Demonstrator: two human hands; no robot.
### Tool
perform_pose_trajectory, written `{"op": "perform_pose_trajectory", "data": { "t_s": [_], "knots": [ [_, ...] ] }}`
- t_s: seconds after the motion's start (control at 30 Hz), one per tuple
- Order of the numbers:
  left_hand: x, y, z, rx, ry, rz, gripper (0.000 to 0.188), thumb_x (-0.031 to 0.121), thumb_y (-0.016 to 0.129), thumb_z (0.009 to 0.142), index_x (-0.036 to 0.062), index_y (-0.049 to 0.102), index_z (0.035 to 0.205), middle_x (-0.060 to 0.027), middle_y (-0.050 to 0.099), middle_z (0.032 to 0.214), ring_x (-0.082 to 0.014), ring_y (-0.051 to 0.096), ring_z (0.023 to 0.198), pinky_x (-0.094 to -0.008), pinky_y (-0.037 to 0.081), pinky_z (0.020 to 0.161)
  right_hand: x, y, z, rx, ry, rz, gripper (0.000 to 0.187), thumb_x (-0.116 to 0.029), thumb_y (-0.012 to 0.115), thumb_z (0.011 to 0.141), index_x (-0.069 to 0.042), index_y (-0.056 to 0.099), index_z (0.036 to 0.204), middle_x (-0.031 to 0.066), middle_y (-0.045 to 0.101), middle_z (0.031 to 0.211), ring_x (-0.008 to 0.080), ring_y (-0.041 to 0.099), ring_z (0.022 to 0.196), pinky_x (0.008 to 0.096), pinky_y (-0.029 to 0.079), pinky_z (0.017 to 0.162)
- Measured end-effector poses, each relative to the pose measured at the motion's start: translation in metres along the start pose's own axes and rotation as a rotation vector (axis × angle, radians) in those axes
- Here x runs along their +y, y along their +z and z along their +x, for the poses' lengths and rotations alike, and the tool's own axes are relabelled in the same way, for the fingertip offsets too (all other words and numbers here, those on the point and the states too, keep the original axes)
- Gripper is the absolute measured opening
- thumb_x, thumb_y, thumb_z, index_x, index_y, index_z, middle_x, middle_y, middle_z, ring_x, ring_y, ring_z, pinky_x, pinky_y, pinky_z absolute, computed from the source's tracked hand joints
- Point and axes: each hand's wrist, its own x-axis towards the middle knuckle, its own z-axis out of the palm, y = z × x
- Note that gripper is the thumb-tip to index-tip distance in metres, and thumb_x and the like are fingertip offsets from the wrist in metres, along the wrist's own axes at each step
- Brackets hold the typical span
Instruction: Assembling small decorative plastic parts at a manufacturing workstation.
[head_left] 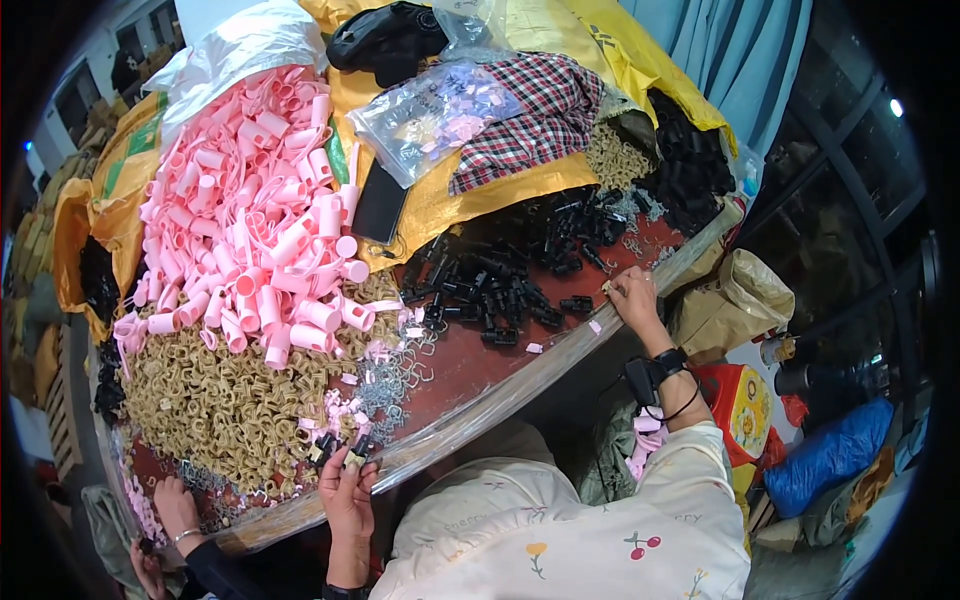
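Note:
My left hand [348,502] is raised at the table's near edge, fingertips up, pinching a small black plastic part with a beige clip-like piece [352,459] at it. Just beside these fingertips is another black part [323,447]; whether the hand holds it too, I cannot tell. Over the table's right edge, my right hand [634,298] has its fingers pinched together, with a small pale piece [606,287] at their tips, too small to name. Close by lie a short black tubular part [576,305] and a little pink piece [595,327].
Pink plastic tubes [250,220] are heaped at the left above beige clips [220,400]. Metal hooks [390,378] and black parts [500,290] lie mid-table. A phone [380,205] rests behind them. Another person's hand [176,508] reaches in at lower left. A paper sack [735,305] stands right.

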Motion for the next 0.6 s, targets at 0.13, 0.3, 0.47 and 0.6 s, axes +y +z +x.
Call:
{"op": "perform_pose_trajectory", "data": {
  "t_s": [0.13,0.3,0.47,0.6],
  "knots": [
    [0.001,0.001,-0.001,-0.001,0.003,0.000,0.028,0.006,0.053,0.081,0.0014,0.046,0.108,-0.0074,0.057,0.091,-0.0171,0.060,0.074,-0.0254,0.052,0.065,-0.006,-0.007,0.001,0.008,-0.032,0.149,0.010,-0.011,0.062,0.067,-0.005,0.058,0.072,0.0090,0.052,0.081,0.0278,0.049,0.078,0.0365,0.040,0.069],
    [0.001,0.003,0.001,0.009,-0.008,-0.030,0.026,0.003,0.053,0.081,0.0006,0.048,0.106,-0.0080,0.058,0.087,-0.0180,0.061,0.073,-0.0249,0.052,0.064,-0.040,-0.030,0.003,-0.026,-0.118,0.418,0.008,-0.004,0.059,0.069,-0.001,0.054,0.074,0.0100,0.050,0.078,0.0267,0.051,0.071,0.0327,0.042,0.062],
    [0.001,0.003,0.001,0.019,-0.007,-0.045,0.026,0.002,0.052,0.081,0.0004,0.048,0.107,-0.0080,0.058,0.086,-0.0182,0.061,0.073,-0.0252,0.052,0.064,-0.079,-0.036,0.005,-0.020,-0.330,0.591,0.009,-0.004,0.059,0.071,0.000,0.052,0.075,0.0085,0.050,0.078,0.0212,0.050,0.067,0.0268,0.041,0.058],
    [0.000,-0.001,0.002,0.002,0.015,-0.035,0.026,0.004,0.051,0.082,0.0019,0.048,0.107,-0.0078,0.058,0.090,-0.0172,0.061,0.074,-0.0250,0.052,0.064,-0.123,-0.043,0.009,-0.224,-0.320,0.764,0.009,-0.003,0.060,0.069,-0.002,0.053,0.075,0.0065,0.050,0.082,0.0158,0.050,0.069,0.0253,0.041,0.058]
  ]
}}
